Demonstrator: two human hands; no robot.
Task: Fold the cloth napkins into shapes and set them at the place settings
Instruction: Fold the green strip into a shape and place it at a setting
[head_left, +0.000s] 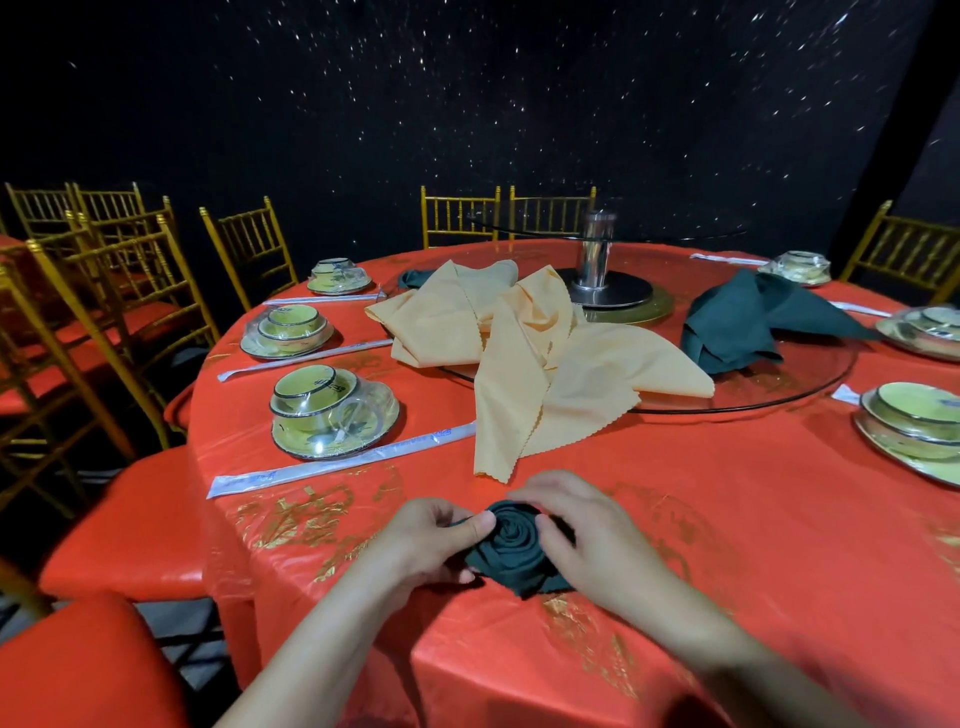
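Taking the person's seat as 6 o'clock, the round table (753, 545) is covered in a glossy red cloth printed with crinkled gold patterns. The cloth hangs over the near rim in stiff folds. A clear glass turntable (810, 387) fills the centre, with a polished metal stand (597, 260) on a dark disc behind it at 12 o'clock. Gold slatted chairs (104, 291) with red seats ring the far side from 9 to 2 o'clock.

Loose peach napkins (545, 364), matte with scalloped edges, sprawl from the centre, and one corner trails off the glass toward 6 o'clock. A crumpled dark green napkin (737, 322) lies on the glass at 2 o'clock. Shrink-wrapped place settings (332, 415) of yellow-green bowls on plates sit at 8 to 10 o'clock and at 2 to 4 o'clock. Paper-sleeved chopsticks (337, 462) lie beside them.

The rose napkin (514, 545), dark green cloth rolled into a tight spiral bloom, rests on the cloth at 6 o'clock, near the table's edge. The left hand (421, 540) pinches its 9 o'clock side between thumb and curled fingers. The right hand (587, 530) cups its 3 o'clock side with the fingers bent over the rim. Both forearms cross the near edge.

Bare red cloth lies open at 4 to 5 o'clock of the rose. The trailing peach corner ends near the fingertips at 12 o'clock.
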